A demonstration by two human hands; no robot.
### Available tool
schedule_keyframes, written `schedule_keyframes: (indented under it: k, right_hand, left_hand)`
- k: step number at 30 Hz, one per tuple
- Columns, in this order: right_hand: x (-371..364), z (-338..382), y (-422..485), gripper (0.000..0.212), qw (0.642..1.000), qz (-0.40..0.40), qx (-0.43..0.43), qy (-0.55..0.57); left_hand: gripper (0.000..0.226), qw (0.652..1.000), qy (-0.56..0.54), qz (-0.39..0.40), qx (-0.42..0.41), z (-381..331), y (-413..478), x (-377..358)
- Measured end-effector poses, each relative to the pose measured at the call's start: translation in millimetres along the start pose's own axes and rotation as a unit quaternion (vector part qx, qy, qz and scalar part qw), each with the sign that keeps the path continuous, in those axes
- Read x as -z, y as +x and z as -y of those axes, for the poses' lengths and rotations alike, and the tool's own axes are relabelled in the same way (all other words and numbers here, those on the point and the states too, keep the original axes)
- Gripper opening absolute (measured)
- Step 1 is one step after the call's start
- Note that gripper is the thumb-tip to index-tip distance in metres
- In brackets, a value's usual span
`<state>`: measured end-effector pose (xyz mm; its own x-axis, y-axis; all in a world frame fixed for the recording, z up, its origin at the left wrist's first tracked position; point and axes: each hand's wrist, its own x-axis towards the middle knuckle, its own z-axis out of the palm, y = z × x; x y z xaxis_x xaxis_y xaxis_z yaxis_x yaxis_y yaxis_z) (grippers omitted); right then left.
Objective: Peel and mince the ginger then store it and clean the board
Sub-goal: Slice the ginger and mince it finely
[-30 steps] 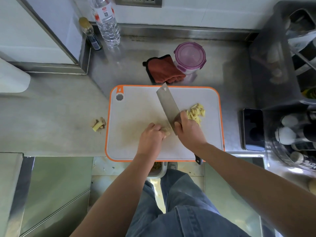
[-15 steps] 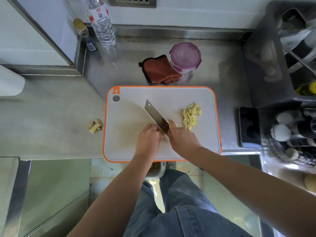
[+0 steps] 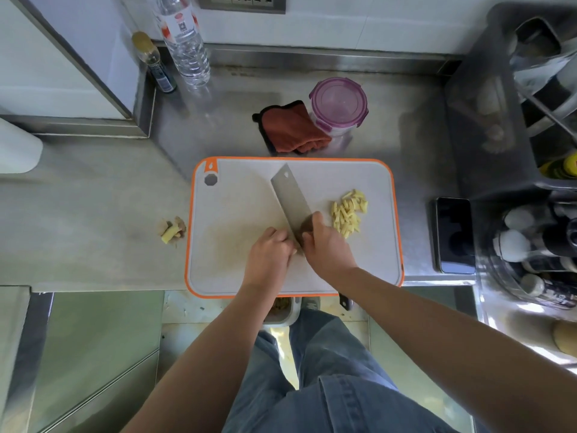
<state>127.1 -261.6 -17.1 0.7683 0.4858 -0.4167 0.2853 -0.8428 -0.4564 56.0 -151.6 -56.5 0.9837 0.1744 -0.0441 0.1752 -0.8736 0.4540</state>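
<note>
A white cutting board (image 3: 237, 214) with an orange rim lies on the steel counter. My right hand (image 3: 327, 245) grips the handle of a cleaver (image 3: 290, 201), whose blade points up and left across the board. My left hand (image 3: 270, 254) sits with fingers curled just left of the blade, holding down a ginger piece that its fingers hide. A pile of yellow ginger strips (image 3: 348, 212) lies on the board to the right of the blade. Ginger peel scraps (image 3: 171, 229) sit on the counter left of the board.
A lidded purple container (image 3: 338, 103) and a red cloth (image 3: 292, 128) stand behind the board. A water bottle (image 3: 187, 42) and a small dark bottle (image 3: 156, 64) are at the back left. A phone (image 3: 454, 235) lies right of the board, beside a rack of jars (image 3: 537, 245).
The cleaver blade rose and tilted down between frames, and now lies angled up-left again. My left hand stays on the ginger piece. The strip pile has not moved.
</note>
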Motion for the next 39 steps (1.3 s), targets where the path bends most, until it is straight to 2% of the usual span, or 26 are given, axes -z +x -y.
schedule_keyframes:
  k: [3,7,12,17,20,23,30,35,39]
  right_hand:
    - [2.6,7.5,15.0,0.016,1.000,-0.011,0.016,-0.004]
    - [11.6,-1.0,18.0,0.016,0.999,-0.041,0.024,0.007]
    - [18.8,-9.0,-2.8,0.014,0.998,-0.013,0.063,-0.020]
    - [10.6,-7.8,-13.0,0.015,0.993,-0.001,0.091,-0.069]
    - [7.9,-6.4,-15.7,0.022,0.991,0.010,0.090,-0.102]
    - [5.0,-5.0,-15.6,0.026,0.989,0.016,0.084,-0.122]
    - [-0.2,1.7,-10.2,0.026,0.990,0.031,0.054,-0.130]
    - [-2.0,3.3,-6.0,0.026,0.988,0.033,0.059,-0.140]
    - [-4.4,0.7,-7.5,0.029,0.986,0.030,0.071,-0.148]
  left_hand:
    - [0.019,1.000,0.001,0.007,0.022,-2.0,1.1,-0.3]
    - [0.004,0.998,-0.010,0.008,0.067,-8.2,0.3,3.4]
    - [0.020,0.991,-0.070,-0.010,0.112,-9.8,-6.4,9.3]
    - [0.015,0.961,-0.159,-0.048,0.222,-12.3,-12.4,11.3]
    - [0.021,0.927,-0.187,-0.026,0.324,-17.9,-10.1,8.5]
    - [0.019,0.902,-0.199,-0.011,0.382,-21.2,-3.3,5.9]
    - [0.013,0.878,-0.230,0.049,0.416,-17.7,11.2,6.4]
    - [0.018,0.855,-0.274,0.109,0.428,-8.0,25.5,15.0]
    - [0.015,0.837,-0.303,0.126,0.438,-5.9,29.0,18.7]
